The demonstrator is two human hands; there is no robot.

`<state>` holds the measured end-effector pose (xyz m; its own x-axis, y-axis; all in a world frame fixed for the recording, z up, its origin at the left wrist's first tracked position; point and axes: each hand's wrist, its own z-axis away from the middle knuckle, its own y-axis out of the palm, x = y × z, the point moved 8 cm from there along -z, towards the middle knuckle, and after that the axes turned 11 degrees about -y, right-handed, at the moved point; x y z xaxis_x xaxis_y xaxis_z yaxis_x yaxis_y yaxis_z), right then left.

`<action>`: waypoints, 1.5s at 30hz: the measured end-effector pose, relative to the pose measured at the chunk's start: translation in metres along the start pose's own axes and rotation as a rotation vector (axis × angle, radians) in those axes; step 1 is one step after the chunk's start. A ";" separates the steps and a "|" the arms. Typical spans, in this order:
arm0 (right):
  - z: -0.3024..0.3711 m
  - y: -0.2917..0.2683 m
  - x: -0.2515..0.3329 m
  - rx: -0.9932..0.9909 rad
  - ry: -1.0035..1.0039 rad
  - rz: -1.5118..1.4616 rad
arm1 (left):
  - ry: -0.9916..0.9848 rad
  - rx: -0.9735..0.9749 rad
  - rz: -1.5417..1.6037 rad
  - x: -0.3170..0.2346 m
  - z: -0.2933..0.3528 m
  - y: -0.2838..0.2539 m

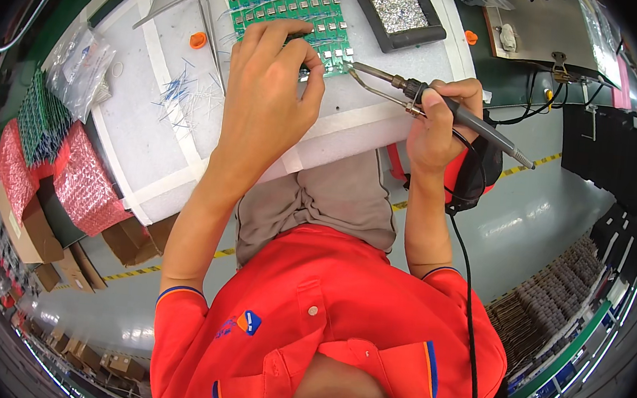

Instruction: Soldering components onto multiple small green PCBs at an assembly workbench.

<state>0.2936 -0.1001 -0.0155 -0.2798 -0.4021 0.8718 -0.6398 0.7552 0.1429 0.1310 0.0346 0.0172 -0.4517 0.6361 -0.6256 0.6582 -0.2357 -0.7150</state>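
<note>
A green panel of circuit boards [286, 5] with rows of small silver parts lies on the white padded work surface. Over its near edge is my left hand [272, 81], fingers curled in toward the thumb; whatever they may pinch is hidden. My right hand [440, 130] grips a soldering iron [491, 131] with a thin curved metal tube along its front. The iron's tip meets the panel's lower right corner, close to the silver parts. Thin blue and white wires [178, 94] lie loose left of my left hand, beside long metal tweezers [212, 42].
A black-framed tray [415, 42] of silvery scraps stands right of the panel. Farther right is a metal box [549, 30] with cables. An orange cap [197, 40], clear plastic bags [79, 72] and pink bubble wrap [89, 179] are on the left. The iron's black cord [470, 288] hangs past my right arm.
</note>
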 end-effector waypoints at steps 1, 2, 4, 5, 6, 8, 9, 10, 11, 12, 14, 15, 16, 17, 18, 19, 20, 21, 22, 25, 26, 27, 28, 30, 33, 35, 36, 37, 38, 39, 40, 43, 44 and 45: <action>0.000 -0.002 -0.001 -0.015 0.010 -0.002 | -0.009 0.007 -0.010 0.000 0.000 0.000; 0.000 -0.002 -0.001 -0.016 0.009 -0.003 | -0.008 0.007 -0.010 0.000 0.000 0.000; 0.000 -0.003 -0.001 -0.030 0.014 0.009 | 0.008 -0.002 -0.005 0.000 0.000 -0.001; 0.000 -0.003 -0.001 -0.031 0.013 0.009 | 0.008 -0.003 -0.005 0.000 0.000 -0.001; 0.000 -0.003 -0.002 -0.034 0.014 0.017 | 0.002 0.001 -0.007 0.001 0.000 -0.001; -0.001 -0.005 -0.003 -0.037 0.015 0.025 | -0.003 0.005 -0.009 0.001 -0.001 -0.002; 0.000 -0.007 -0.005 -0.055 0.033 -0.004 | -0.026 0.028 0.018 0.005 -0.002 -0.003; 0.001 -0.009 -0.008 -0.073 0.051 -0.032 | -0.049 0.052 0.046 0.007 -0.003 -0.003; 0.000 -0.010 -0.009 -0.073 0.052 -0.031 | -0.049 0.053 0.047 0.005 -0.004 -0.004; 0.000 -0.013 -0.011 -0.082 0.060 -0.046 | -0.022 -0.011 0.036 0.000 -0.005 -0.012; 0.000 -0.015 -0.013 -0.094 0.069 -0.060 | 0.006 -0.072 0.025 -0.005 -0.005 -0.021; 0.000 -0.015 -0.014 -0.103 0.067 -0.086 | -0.041 -0.007 0.085 -0.001 -0.005 -0.018; -0.001 -0.014 -0.014 -0.111 0.066 -0.114 | -0.089 0.056 0.143 0.002 -0.004 -0.015; -0.001 -0.014 -0.014 -0.111 0.067 -0.115 | -0.090 0.056 0.143 0.001 -0.004 -0.015; -0.001 -0.014 -0.014 -0.123 0.054 -0.123 | -0.085 0.075 0.169 -0.001 -0.004 -0.013; -0.001 -0.014 -0.013 -0.135 0.041 -0.132 | -0.081 0.094 0.195 -0.003 -0.003 -0.011; -0.001 -0.014 -0.013 -0.135 0.042 -0.132 | -0.082 0.094 0.195 -0.005 -0.003 -0.010; -0.001 -0.013 -0.013 -0.143 0.046 -0.139 | -0.077 0.096 0.192 -0.006 -0.003 -0.008; -0.001 -0.014 -0.013 -0.152 0.050 -0.145 | -0.071 0.099 0.189 -0.007 -0.003 -0.007; 0.000 -0.017 -0.015 -0.146 0.050 -0.136 | -0.058 0.127 0.157 -0.010 -0.003 -0.006; 0.000 -0.016 -0.015 -0.147 0.050 -0.136 | -0.058 0.128 0.157 -0.011 -0.003 -0.005; 0.000 -0.015 -0.014 -0.139 0.049 -0.139 | -0.049 0.111 0.177 -0.012 -0.002 -0.004; -0.001 -0.014 -0.014 -0.130 0.049 -0.144 | -0.040 0.093 0.196 -0.012 -0.002 -0.005; -0.001 -0.013 -0.014 -0.136 0.059 -0.144 | -0.062 0.082 0.198 -0.009 -0.001 -0.006; -0.001 -0.014 -0.014 -0.137 0.065 -0.140 | -0.084 0.069 0.193 -0.007 -0.003 -0.006; -0.001 -0.013 -0.014 -0.128 0.061 -0.144 | -0.084 0.060 0.180 -0.007 -0.003 -0.008; -0.001 -0.013 -0.014 -0.123 0.063 -0.143 | -0.070 0.051 0.165 -0.009 -0.002 -0.009; -0.001 -0.013 -0.014 -0.118 0.064 -0.142 | -0.055 0.043 0.151 -0.011 -0.002 -0.011; -0.001 -0.013 -0.013 -0.118 0.062 -0.142 | -0.053 0.042 0.151 -0.011 -0.003 -0.011; -0.001 -0.013 -0.012 -0.111 0.068 -0.143 | -0.068 0.056 0.163 -0.010 -0.003 -0.010; 0.000 -0.012 -0.013 -0.104 0.075 -0.145 | -0.085 0.071 0.174 -0.008 -0.003 -0.009; -0.001 -0.007 -0.008 -0.031 0.021 -0.098 | -0.118 0.091 0.178 -0.007 -0.004 -0.005; -0.001 -0.006 -0.008 -0.030 0.020 -0.098 | -0.118 0.090 0.178 -0.007 -0.005 -0.005; -0.001 -0.004 -0.006 -0.008 -0.009 -0.076 | -0.118 0.094 0.188 -0.007 -0.005 -0.003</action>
<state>0.2985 -0.1008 -0.0206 -0.2373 -0.4634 0.8538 -0.6540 0.7261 0.2124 0.1348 0.0345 0.0253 -0.3979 0.4855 -0.7784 0.6810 -0.4123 -0.6052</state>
